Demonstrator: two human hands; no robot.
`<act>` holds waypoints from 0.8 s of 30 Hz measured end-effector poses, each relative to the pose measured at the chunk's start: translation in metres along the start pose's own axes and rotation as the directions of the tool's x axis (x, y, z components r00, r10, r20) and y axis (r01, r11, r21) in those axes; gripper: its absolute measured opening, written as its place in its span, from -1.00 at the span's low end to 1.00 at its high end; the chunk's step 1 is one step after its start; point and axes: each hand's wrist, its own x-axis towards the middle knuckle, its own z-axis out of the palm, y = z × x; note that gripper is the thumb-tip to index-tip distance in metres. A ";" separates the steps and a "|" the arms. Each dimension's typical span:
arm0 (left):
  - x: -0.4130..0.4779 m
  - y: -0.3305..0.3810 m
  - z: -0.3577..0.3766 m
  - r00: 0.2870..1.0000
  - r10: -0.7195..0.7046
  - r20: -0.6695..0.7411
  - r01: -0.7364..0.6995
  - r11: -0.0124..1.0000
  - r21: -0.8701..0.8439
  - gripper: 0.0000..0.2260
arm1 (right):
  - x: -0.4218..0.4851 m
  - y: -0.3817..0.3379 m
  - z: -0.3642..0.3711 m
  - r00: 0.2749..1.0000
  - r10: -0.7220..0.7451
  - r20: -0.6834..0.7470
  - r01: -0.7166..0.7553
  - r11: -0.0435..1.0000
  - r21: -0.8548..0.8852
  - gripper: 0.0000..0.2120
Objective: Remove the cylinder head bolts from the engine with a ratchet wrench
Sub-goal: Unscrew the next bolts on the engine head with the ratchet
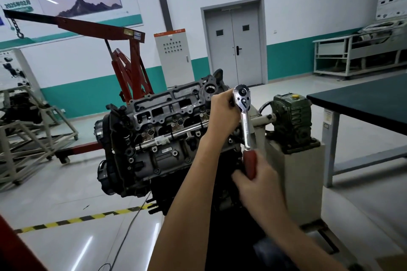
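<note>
The engine hangs on a stand, its grey cylinder head tilted toward me. A chrome ratchet wrench with a red handle stands nearly upright at the head's right end. My left hand wraps around the part just under the ratchet's round head, and whatever it holds there is hidden. My right hand grips the red handle from below. Dark bolt heads show along the cylinder head; the bolt under the socket is hidden by my left hand.
A red engine hoist stands behind the engine. The stand's green gearbox sits on a beige pillar to the right. A dark-topped table is at far right, a metal frame at left. A thin cable crosses the floor.
</note>
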 end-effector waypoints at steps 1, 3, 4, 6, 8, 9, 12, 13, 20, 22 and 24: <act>0.001 0.000 0.000 1.000 -0.002 -0.001 0.002 1.000 0.001 -0.73 | -0.004 -0.005 0.014 1.000 0.020 -0.002 -0.020 0.996 0.087 -0.78; 0.001 -0.002 -0.002 1.000 -0.013 0.013 0.013 1.000 0.003 -0.74 | -0.003 -0.007 0.016 0.999 0.022 0.037 -0.024 0.998 0.066 -0.76; 0.001 -0.002 -0.003 1.000 -0.014 0.022 0.014 1.000 0.011 -0.75 | 0.003 -0.005 0.004 0.997 0.005 0.075 -0.004 1.000 -0.023 -0.75; 0.002 -0.001 -0.006 0.998 -0.012 0.054 0.011 1.000 0.019 -0.74 | 0.021 0.001 -0.040 0.976 -0.003 0.220 0.058 0.969 -0.242 -0.71; 0.003 0.005 -0.008 0.994 -0.016 0.105 0.012 0.999 0.030 -0.74 | 0.048 -0.004 -0.087 0.926 -0.041 0.376 0.202 0.894 -0.400 -0.65; 0.003 0.007 -0.008 0.992 -0.018 0.122 0.014 0.999 0.035 -0.75 | 0.062 -0.010 -0.104 0.904 -0.086 0.419 0.294 0.835 -0.464 -0.63; 0.002 0.009 -0.007 0.994 -0.017 0.108 0.015 1.000 0.018 -0.70 | 0.083 -0.023 -0.122 0.886 -0.187 0.425 0.417 0.722 -0.552 -0.58; 0.001 0.009 -0.006 0.995 -0.016 0.094 0.015 1.000 0.014 -0.72 | 0.081 -0.020 -0.118 0.894 -0.199 0.402 0.408 0.735 -0.542 -0.57; 0.001 0.000 0.001 0.999 0.053 0.006 -0.053 0.998 0.016 -0.58 | -0.001 -0.002 0.004 1.000 0.018 0.009 -0.019 0.999 0.033 -0.78; 0.002 0.000 0.001 0.999 0.049 0.008 -0.049 0.999 0.020 -0.56 | -0.004 -0.006 0.020 0.999 0.039 0.028 -0.043 0.989 0.143 -0.76; 0.002 -0.001 0.001 0.999 0.036 0.031 -0.037 0.999 0.026 -0.65 | 0.003 -0.002 0.000 0.997 -0.001 0.075 -0.001 1.000 0.023 -0.74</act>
